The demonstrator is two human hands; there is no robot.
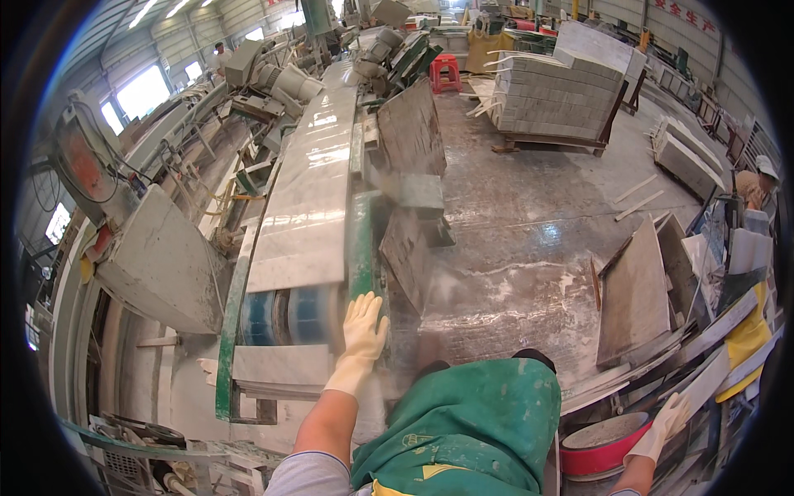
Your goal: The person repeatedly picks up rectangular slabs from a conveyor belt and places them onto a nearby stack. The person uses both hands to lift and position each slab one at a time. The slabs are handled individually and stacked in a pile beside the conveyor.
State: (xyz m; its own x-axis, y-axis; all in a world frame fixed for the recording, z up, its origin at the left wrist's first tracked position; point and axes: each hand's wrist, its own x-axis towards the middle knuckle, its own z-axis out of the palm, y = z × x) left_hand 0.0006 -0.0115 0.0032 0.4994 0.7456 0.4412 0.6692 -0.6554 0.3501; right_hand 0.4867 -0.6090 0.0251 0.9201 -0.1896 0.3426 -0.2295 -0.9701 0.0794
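Observation:
My left hand (364, 335), in a cream rubber glove, lies with fingers stretched out on the green side rail (361, 240) of a roller conveyor. Beside it, a long wet pale stone slab (306, 223) rests on the conveyor, with blue rollers (285, 317) showing past its near end. On the far right, my right hand (664, 426), gloved alike, reaches out low over a red round tub (606, 446). Its fingers look extended at the lower end of a pale stone strip (703, 387); any grip on it is not evident.
Stone offcuts and boards (633, 293) lean at the right, near a yellow sheet (748, 347). Stacked stone blocks (558, 99) stand on a pallet beyond the wet floor (504, 240). A red stool (445, 73) is farther back. Another person (757, 183) is at the right edge.

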